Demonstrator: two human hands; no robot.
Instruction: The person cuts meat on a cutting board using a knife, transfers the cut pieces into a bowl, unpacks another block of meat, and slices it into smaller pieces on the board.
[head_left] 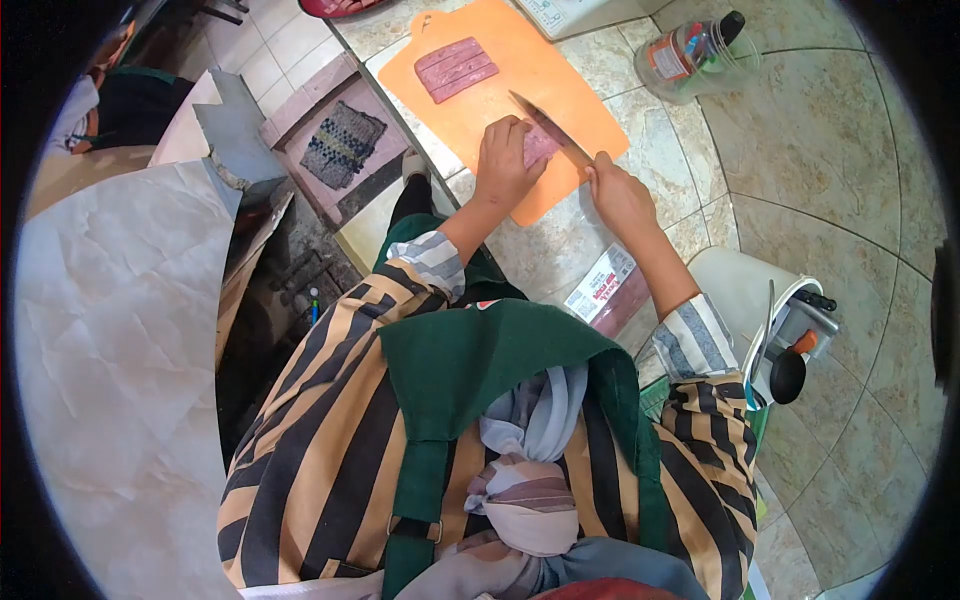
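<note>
An orange cutting board (590,95) lies on the tiled counter in front of me. My left hand (505,162) rests near its middle, fingers bent and pressed against a small pink slab of meat (541,145). In my right hand (620,198) is a knife (545,122), held by its handle. Its blade points up and to the left, along the far side of that slab and close to my left fingers. A larger pink slab (456,69), marked with parallel lines, sits farther up the board, apart from both hands.
A labelled plastic pack (610,290) lies below my right forearm. To the right stand a white bucket (735,268) of utensils and a clear jar (672,65) holding pens. A woven mat (343,143) is on the floor at left. Part of another person shows (135,110) at far left.
</note>
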